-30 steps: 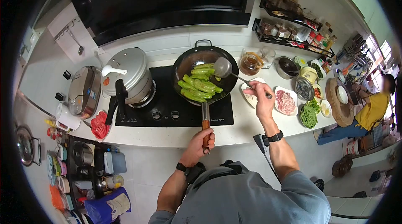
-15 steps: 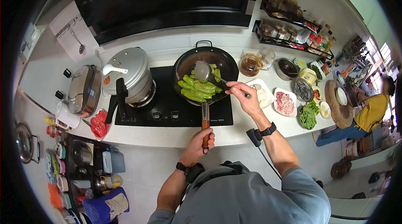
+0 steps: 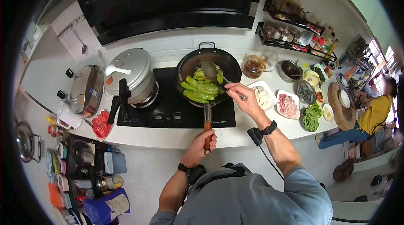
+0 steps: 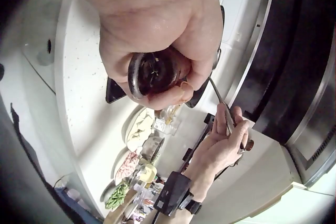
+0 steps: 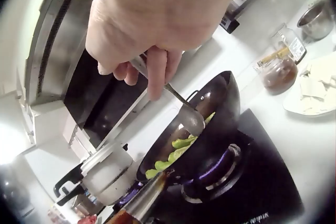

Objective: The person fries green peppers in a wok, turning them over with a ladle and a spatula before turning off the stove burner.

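A dark wok (image 3: 233, 71) with long green peppers (image 3: 198, 88) in it sits on the right burner; the right wrist view shows blue flame (image 5: 215, 166) under the wok. My left hand (image 3: 200, 145) grips its wooden handle (image 3: 207, 128), fingers curled round it, also filling the left wrist view (image 4: 157, 29). My right hand (image 3: 246, 101) holds the handle of a metal ladle, whose bowl (image 3: 208, 69) is inside the wok at the far side of the peppers. In the right wrist view the ladle bowl (image 5: 191, 120) touches or hovers close over the peppers; I cannot tell which.
A pressure cooker (image 3: 130, 71) stands on the left burner, near red slices (image 3: 101, 125). Right of the stove are a plate of white pieces (image 3: 261, 95), sliced meat (image 3: 288, 104), green vegetables (image 3: 310, 120) and a glass jug (image 3: 253, 66). A person in yellow (image 3: 374, 113) is at far right.
My right hand has moved left toward the wok, and the ladle bowl has swung from the wok's right side leftward over the peppers, then slightly back. My left hand keeps its grip.
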The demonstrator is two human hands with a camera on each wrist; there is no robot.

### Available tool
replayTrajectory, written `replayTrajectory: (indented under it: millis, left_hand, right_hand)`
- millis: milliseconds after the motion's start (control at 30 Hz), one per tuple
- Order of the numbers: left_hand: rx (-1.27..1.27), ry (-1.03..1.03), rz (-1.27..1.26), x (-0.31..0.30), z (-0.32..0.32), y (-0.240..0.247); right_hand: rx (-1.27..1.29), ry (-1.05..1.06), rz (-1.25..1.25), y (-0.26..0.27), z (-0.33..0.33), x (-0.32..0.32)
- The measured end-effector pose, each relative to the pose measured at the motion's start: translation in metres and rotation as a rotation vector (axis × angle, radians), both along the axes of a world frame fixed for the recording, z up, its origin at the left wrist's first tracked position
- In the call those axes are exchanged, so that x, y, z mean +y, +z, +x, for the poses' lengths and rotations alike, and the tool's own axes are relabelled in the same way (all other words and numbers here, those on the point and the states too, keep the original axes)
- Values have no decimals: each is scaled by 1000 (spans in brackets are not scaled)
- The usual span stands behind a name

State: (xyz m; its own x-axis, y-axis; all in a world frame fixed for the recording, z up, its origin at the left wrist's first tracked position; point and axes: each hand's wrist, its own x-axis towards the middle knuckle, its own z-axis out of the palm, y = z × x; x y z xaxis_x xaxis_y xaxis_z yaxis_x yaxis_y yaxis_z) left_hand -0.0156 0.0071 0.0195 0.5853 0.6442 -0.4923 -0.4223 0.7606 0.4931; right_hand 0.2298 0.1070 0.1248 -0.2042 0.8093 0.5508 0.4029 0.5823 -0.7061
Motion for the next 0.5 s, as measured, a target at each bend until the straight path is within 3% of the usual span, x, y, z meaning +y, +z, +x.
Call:
replayTrajectory:
  millis: [333, 500]
  left_hand:
    - [9, 10, 16, -1, 2, 4]
    - [3, 7, 40, -1, 1, -1]
  right_hand:
    - [115, 36, -75, 18, -2, -31]
    - [-112, -100, 132, 19, 11, -24]
